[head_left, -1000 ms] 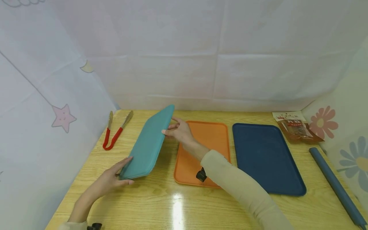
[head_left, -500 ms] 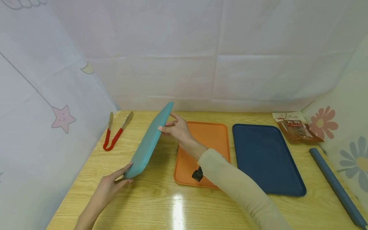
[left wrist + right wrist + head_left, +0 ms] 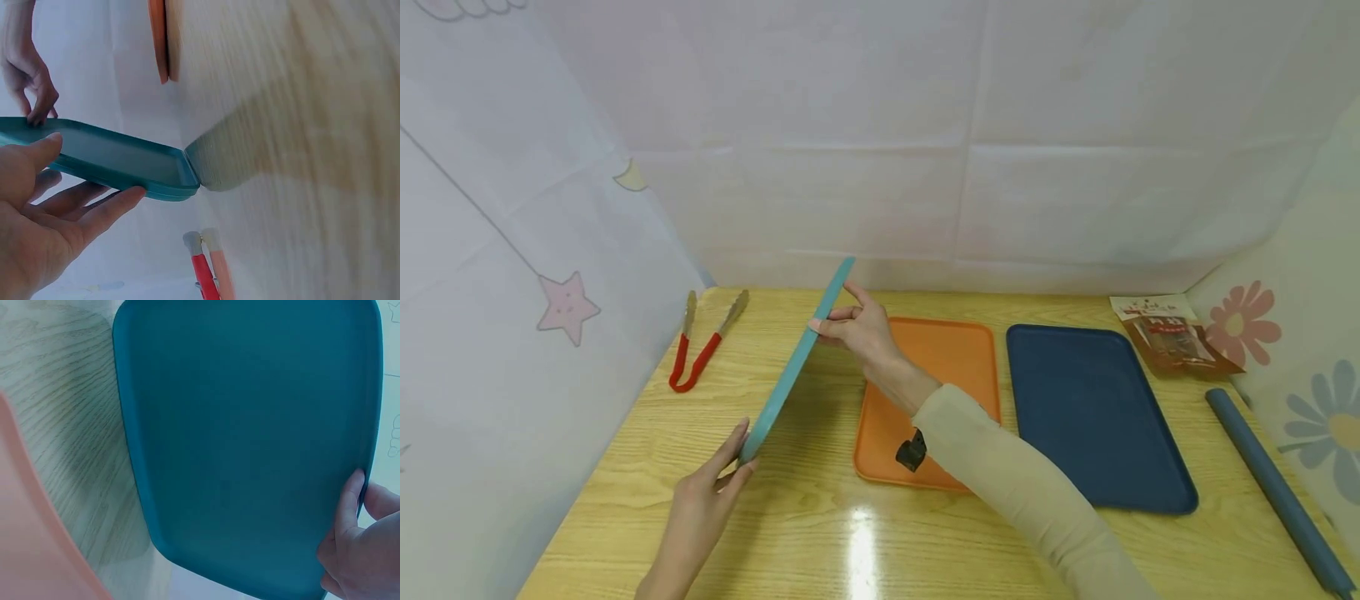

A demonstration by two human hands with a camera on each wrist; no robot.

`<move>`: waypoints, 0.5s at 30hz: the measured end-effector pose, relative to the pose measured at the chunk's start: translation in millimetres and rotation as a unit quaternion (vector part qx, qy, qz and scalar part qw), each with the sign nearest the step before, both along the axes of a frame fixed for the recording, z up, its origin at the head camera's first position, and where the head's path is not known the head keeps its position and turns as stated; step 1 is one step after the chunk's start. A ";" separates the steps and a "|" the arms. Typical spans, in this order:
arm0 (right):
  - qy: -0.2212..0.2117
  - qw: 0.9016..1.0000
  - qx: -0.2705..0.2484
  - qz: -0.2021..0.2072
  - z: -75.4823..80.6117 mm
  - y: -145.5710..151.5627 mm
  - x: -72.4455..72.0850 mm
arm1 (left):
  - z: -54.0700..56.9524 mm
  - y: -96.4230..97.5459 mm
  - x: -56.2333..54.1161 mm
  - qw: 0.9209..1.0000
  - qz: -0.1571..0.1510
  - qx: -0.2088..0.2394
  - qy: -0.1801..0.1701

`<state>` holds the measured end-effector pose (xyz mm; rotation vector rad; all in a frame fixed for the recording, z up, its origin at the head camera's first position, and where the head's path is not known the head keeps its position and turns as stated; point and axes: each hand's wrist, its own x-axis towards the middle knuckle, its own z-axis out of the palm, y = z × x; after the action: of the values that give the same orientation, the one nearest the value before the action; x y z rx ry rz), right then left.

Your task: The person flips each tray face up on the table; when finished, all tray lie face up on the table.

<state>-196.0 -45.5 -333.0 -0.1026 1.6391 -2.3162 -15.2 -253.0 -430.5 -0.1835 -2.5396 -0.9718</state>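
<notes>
A teal tray (image 3: 786,383) is tipped up on its side, so it appears nearly edge-on in the head view. My left hand (image 3: 703,500) pinches its near end between thumb and fingers. At the upper rim, my right hand (image 3: 872,337) grips the tray with the thumb on one side and fingers on the other. The right wrist view shows the broad recessed face of the tray (image 3: 250,425) and the hand (image 3: 362,544) at its rim. In the left wrist view, the tray's lower far corner comes right down at the tabletop.
An orange tray (image 3: 940,358) lies under my right forearm, with a navy tray (image 3: 1090,417) beside it. Red-handled tongs (image 3: 700,358) lie at the left. A brown snack packet (image 3: 1176,333) and a grey-blue rod (image 3: 1270,475) are along the table's right side.
The teal tray has turned from showing its broad teal face to standing edge-on. My left hand has shifted slightly right and turned with it; my right hand has moved slightly up and left.
</notes>
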 end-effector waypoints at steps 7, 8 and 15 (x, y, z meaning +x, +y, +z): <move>0.005 1.000 0.014 0.020 4.3 -0.1 -3.2 | 4.8 8.9 -0.4 0.998 -0.009 -0.041 0.056; 0.003 1.000 0.015 0.023 4.6 0.0 -4.2 | 5.1 9.7 -0.7 0.997 -0.010 -0.042 0.063; -0.001 0.999 0.011 0.039 9.1 3.5 -9.9 | 5.2 10.7 -3.2 0.993 -0.017 -0.046 0.109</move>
<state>-205.9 -42.0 -323.8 -0.1553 1.6294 -2.2394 -18.4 -242.3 -425.3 -0.3405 -2.3889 -0.7995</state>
